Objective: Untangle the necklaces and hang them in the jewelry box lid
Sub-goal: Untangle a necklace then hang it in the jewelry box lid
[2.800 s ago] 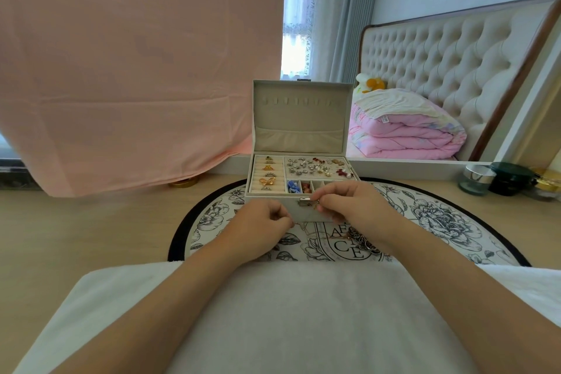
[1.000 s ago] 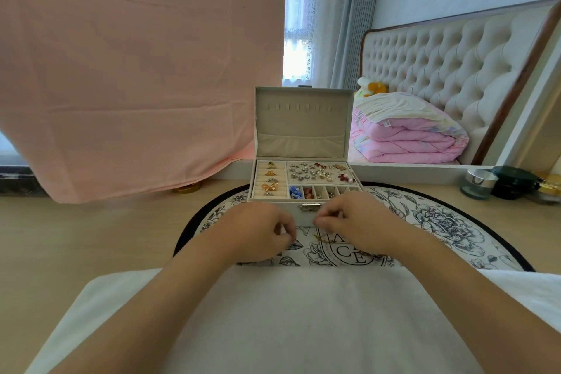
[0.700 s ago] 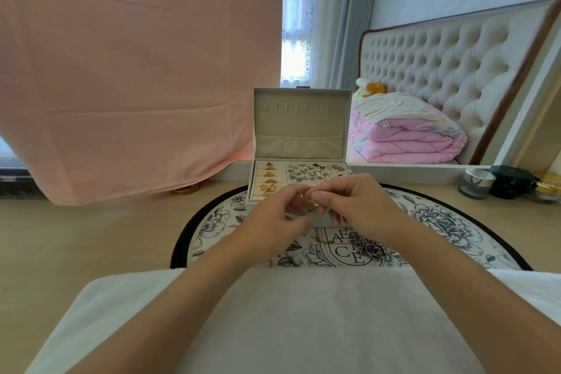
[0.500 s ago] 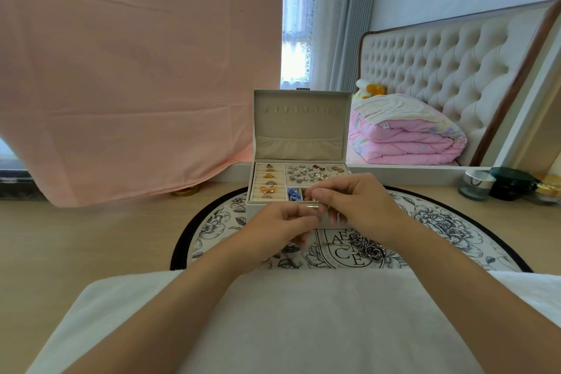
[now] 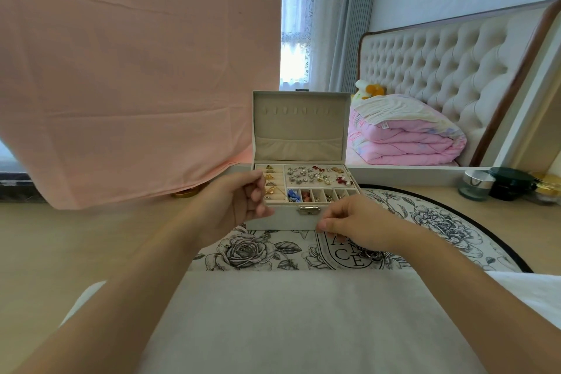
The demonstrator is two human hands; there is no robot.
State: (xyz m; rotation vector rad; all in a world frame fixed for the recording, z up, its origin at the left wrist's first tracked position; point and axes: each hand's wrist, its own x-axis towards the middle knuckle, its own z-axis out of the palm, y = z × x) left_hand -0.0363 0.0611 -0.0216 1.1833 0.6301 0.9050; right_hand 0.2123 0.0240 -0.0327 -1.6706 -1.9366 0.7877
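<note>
At the front wall of the jewelry box (image 5: 291, 220), the left hand (image 5: 233, 206) is curling its fingers (image 5: 256, 191) toward the thumb. The right hand (image 5: 358, 223) is bunching its fingers (image 5: 326, 225) downward over the round mat (image 5: 440, 222). Whether either is pinching a chain cannot be told. The tangled necklaces (image 5: 372, 256) are lying on the mat beneath the right wrist. The lid (image 5: 299, 127) is standing upright.

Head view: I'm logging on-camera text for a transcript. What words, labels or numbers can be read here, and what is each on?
"A" and, lower, "CE": letters in the oval emblem on the round mat; the right hand hides the rest.
Tag on the pink quilt: too small to read.
Nothing else is legible.
</note>
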